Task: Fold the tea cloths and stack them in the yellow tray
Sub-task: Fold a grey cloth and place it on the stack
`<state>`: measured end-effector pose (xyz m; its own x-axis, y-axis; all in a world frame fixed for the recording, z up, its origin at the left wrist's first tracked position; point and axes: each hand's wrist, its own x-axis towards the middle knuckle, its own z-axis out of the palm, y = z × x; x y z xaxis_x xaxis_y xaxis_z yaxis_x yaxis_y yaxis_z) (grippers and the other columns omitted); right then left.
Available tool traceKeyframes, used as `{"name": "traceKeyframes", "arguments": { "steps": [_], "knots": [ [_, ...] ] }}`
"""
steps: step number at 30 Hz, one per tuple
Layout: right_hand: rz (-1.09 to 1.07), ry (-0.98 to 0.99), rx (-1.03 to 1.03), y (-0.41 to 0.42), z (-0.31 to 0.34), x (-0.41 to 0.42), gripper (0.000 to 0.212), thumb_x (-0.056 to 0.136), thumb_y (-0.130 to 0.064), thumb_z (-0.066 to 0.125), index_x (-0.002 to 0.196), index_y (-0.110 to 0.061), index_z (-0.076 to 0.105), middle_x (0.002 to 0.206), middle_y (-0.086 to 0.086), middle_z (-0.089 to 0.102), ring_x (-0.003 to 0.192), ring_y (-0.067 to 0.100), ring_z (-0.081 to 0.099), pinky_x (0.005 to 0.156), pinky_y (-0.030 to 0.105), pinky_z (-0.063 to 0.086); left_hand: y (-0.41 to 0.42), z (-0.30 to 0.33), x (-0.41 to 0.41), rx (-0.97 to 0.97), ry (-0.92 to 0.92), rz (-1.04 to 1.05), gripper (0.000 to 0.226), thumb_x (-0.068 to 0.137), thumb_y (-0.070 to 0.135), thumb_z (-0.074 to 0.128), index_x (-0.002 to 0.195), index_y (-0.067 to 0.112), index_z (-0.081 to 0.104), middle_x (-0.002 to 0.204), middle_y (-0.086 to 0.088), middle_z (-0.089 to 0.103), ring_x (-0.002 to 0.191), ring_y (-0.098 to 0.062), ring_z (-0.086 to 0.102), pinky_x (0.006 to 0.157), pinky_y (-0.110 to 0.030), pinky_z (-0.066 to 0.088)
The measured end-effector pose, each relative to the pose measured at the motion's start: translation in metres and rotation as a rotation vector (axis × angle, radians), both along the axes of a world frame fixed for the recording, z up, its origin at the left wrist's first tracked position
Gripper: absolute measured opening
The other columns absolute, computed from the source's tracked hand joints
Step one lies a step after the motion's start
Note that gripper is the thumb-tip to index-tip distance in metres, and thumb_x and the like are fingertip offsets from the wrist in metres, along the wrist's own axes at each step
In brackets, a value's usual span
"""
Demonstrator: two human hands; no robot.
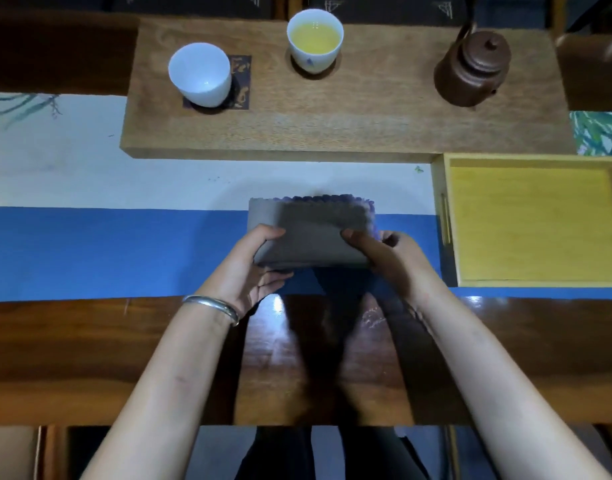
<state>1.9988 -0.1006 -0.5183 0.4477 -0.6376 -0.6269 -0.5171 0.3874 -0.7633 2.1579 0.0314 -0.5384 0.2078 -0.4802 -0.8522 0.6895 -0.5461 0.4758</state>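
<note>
A folded grey tea cloth (311,230) with a purple fringed far edge is held just above the blue and white table runner, in the middle of the view. My left hand (252,268) grips its near left corner, thumb on top and fingers under. My right hand (387,259) grips the near right corner the same way. The yellow tray (533,220) lies to the right of the cloth, with nothing visible inside it.
A thick wooden board (349,129) lies beyond the cloth. On it stand an empty white cup (200,74), a white cup of yellow tea (315,39) and a brown clay teapot (474,69). The dark wooden table edge (90,358) runs across near me.
</note>
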Motion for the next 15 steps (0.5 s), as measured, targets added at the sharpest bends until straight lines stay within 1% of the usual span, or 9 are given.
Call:
{"name": "traceKeyframes", "arguments": {
  "steps": [2, 3, 4, 6, 8, 11, 12, 14, 15],
  "knots": [
    [-0.005, -0.057, 0.129, 0.001, 0.0, 0.008, 0.046, 0.062, -0.045, 0.078, 0.081, -0.01, 0.056, 0.073, 0.011, 0.046, 0.066, 0.023, 0.045, 0.063, 0.034, 0.033, 0.009, 0.0, 0.006, 0.011, -0.003, -0.022, 0.076, 0.042, 0.056, 0.068, 0.109, 0.02, 0.062, 0.084, -0.001, 0.075, 0.083, -0.017, 0.073, 0.079, -0.027, 0.05],
    [0.011, -0.085, 0.19, 0.002, -0.002, 0.01, 0.041, 0.066, -0.038, 0.079, 0.077, -0.007, 0.056, 0.069, 0.013, 0.049, 0.063, 0.024, 0.049, 0.06, 0.03, 0.038, 0.013, 0.001, 0.009, 0.019, 0.003, -0.035, 0.076, 0.042, 0.056, 0.067, 0.108, 0.019, 0.063, 0.082, -0.001, 0.074, 0.084, -0.018, 0.073, 0.08, -0.027, 0.05],
    [0.034, -0.098, 0.237, 0.005, -0.003, 0.012, 0.035, 0.071, -0.033, 0.079, 0.072, -0.005, 0.059, 0.065, 0.013, 0.055, 0.06, 0.023, 0.055, 0.055, 0.025, 0.042, 0.018, 0.002, 0.011, 0.024, 0.013, -0.046, 0.075, 0.042, 0.056, 0.067, 0.106, 0.018, 0.064, 0.082, -0.002, 0.074, 0.084, -0.019, 0.072, 0.082, -0.028, 0.051],
    [0.066, -0.083, 0.314, 0.013, -0.004, 0.012, 0.026, 0.076, -0.03, 0.075, 0.081, -0.005, 0.07, 0.072, 0.008, 0.07, 0.061, 0.015, 0.066, 0.054, 0.019, 0.049, 0.028, 0.003, 0.013, 0.027, 0.036, -0.054, 0.075, 0.041, 0.054, 0.066, 0.106, 0.017, 0.065, 0.084, -0.004, 0.073, 0.088, -0.022, 0.07, 0.089, -0.03, 0.049],
    [0.064, -0.077, 0.357, 0.023, -0.002, 0.01, 0.029, 0.08, -0.027, 0.071, 0.091, 0.0, 0.07, 0.076, 0.011, 0.073, 0.061, 0.014, 0.067, 0.053, 0.017, 0.048, 0.038, 0.005, 0.013, 0.019, 0.054, -0.063, 0.075, 0.04, 0.052, 0.066, 0.107, 0.017, 0.064, 0.087, -0.004, 0.074, 0.093, -0.022, 0.068, 0.091, -0.03, 0.048],
    [0.037, -0.102, 0.352, 0.036, -0.002, -0.004, 0.023, 0.086, -0.022, 0.065, 0.089, 0.001, 0.066, 0.058, 0.004, 0.066, 0.042, 0.008, 0.056, 0.038, 0.013, 0.038, 0.046, 0.009, 0.005, -0.02, 0.062, -0.082, 0.077, 0.041, 0.049, 0.067, 0.111, 0.018, 0.062, 0.096, -0.004, 0.073, 0.096, -0.022, 0.067, 0.093, -0.029, 0.046],
    [0.022, -0.113, 0.339, 0.039, -0.002, -0.011, 0.022, 0.086, -0.022, 0.065, 0.091, 0.0, 0.066, 0.058, 0.003, 0.064, 0.041, 0.007, 0.055, 0.036, 0.013, 0.035, 0.045, 0.01, 0.002, -0.035, 0.058, -0.068, 0.074, 0.04, 0.045, 0.069, 0.109, 0.019, 0.061, 0.096, -0.003, 0.072, 0.094, -0.023, 0.067, 0.093, -0.029, 0.046],
    [0.001, -0.127, 0.302, 0.039, 0.0, -0.024, 0.029, 0.082, -0.026, 0.067, 0.097, -0.002, 0.066, 0.07, 0.006, 0.066, 0.052, 0.01, 0.061, 0.044, 0.015, 0.04, 0.04, 0.013, -0.005, -0.065, 0.058, -0.009, 0.058, 0.044, 0.032, 0.073, 0.099, 0.021, 0.062, 0.093, -0.002, 0.068, 0.092, -0.023, 0.063, 0.094, -0.032, 0.047],
    [-0.008, -0.108, 0.264, 0.038, 0.0, -0.031, 0.041, 0.076, -0.035, 0.071, 0.099, -0.002, 0.065, 0.077, 0.009, 0.066, 0.061, 0.015, 0.063, 0.053, 0.02, 0.043, 0.035, 0.015, -0.009, -0.085, 0.065, 0.008, 0.047, 0.049, 0.027, 0.072, 0.095, 0.021, 0.062, 0.091, -0.001, 0.067, 0.091, -0.021, 0.062, 0.093, -0.034, 0.047]
  ]
}}
